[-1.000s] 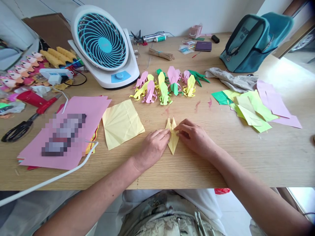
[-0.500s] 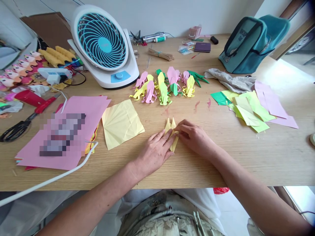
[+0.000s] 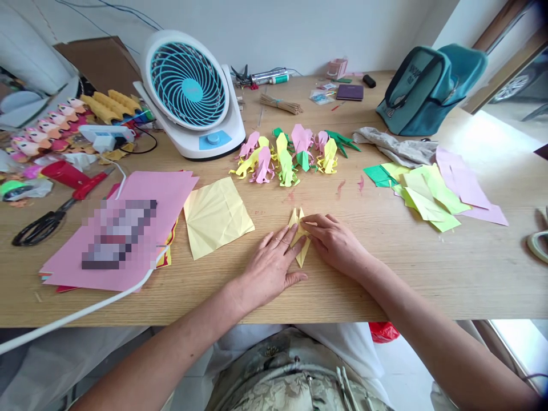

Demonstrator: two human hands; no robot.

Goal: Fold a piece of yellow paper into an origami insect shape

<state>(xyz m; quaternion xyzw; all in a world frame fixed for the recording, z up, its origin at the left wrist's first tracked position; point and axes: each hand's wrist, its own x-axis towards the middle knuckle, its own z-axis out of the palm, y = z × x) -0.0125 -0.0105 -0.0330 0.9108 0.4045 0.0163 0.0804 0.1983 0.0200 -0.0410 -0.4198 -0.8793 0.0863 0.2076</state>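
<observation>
A small folded yellow paper piece (image 3: 301,237) lies on the wooden table (image 3: 385,268) in front of me, two points showing at its top. My left hand (image 3: 272,264) rests flat on its left side, fingers stretched out and pressing the paper. My right hand (image 3: 333,239) covers its right side, fingers curled and pinching a fold near the top. A creased yellow square sheet (image 3: 216,216) lies just left of my hands. Several finished paper figures (image 3: 291,153) in pink, yellow and green stand in a cluster beyond.
A white and teal fan (image 3: 191,91) stands at the back left. A stack of pink sheets (image 3: 128,228), black scissors (image 3: 40,224) and a white cable (image 3: 85,311) are at left. Loose green, yellow and pink papers (image 3: 432,191), a grey cloth and a teal bag (image 3: 422,85) are at right.
My left hand has slid forward from beside the yellow piece to lie flat on it, fingers spread. My right hand stays on the fold. The view shifted slightly.
</observation>
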